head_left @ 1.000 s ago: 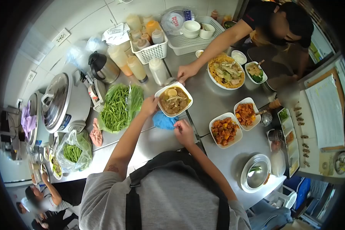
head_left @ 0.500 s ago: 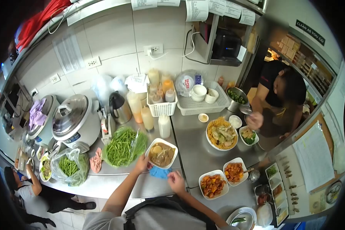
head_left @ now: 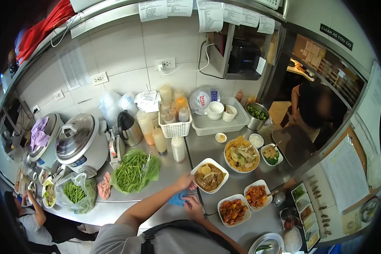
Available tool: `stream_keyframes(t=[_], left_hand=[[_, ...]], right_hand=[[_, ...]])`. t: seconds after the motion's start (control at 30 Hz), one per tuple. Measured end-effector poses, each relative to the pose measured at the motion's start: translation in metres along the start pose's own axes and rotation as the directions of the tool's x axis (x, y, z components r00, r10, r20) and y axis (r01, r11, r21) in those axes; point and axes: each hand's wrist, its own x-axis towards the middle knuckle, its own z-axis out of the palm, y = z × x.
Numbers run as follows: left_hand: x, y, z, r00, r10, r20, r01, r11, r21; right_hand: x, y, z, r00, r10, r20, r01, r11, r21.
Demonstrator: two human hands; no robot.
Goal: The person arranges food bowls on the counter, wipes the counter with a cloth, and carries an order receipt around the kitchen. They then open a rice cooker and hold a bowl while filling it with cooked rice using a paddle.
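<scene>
At the near edge of the grey metal table (head_left: 144, 209), the right hand (head_left: 194, 207) is held beside a crumpled blue cloth (head_left: 178, 197); its fingers are seen partly curled, and whether anything is pinched between them cannot be told. Just beyond, the left rim of a white square bowl with rounded corners (head_left: 220, 164) is pinched by the fingers of the left hand (head_left: 185, 182). The bowl is filled with brown stew and is positioned over the middle of the table; whether its base is resting there cannot be told.

To the right of the hands, two white square bowls of red-orange sauced food (head_left: 244, 221) are set side by side. To the left, a pale pink cloth (head_left: 104, 186) is laid between two clear plastic bags of long green vegetables (head_left: 89, 197).

Farther back, a white round dish of yellow noodles (head_left: 227, 166) and an upright white plastic squeeze bottle (head_left: 178, 149) are noted. Behind these, bottles are grouped in a white perforated plastic basket (head_left: 178, 131). Beyond the opening at far right, a person in dark clothing (head_left: 315, 103) is observed.
</scene>
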Motion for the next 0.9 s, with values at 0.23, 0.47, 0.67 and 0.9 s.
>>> stream_keyframes(t=[0.23, 0.47, 0.67, 0.9], left_hand=[[0.034, -0.009, 0.009, 0.998, -0.003, 0.057, -0.002, 0.995, 0.103], [0.047, -0.026, 0.008, 0.996, -0.046, 0.071, 0.04, 0.996, 0.083], [0.066, -0.048, 0.005, 0.999, 0.009, 0.048, -0.015, 0.992, 0.126], [0.074, -0.025, 0.013, 0.969, -0.155, 0.191, 0.101, 0.958, 0.267]], right_hand=[[0.006, 0.02, -0.002, 0.995, 0.062, 0.076, -0.061, 0.998, -0.024], [0.01, 0.02, -0.002, 0.992, 0.094, 0.087, -0.081, 0.987, -0.138], [0.012, 0.023, 0.0, 0.996, 0.063, 0.061, -0.051, 0.981, -0.188], [0.009, 0.021, 0.001, 0.997, 0.072, -0.022, -0.073, 0.993, -0.097]])
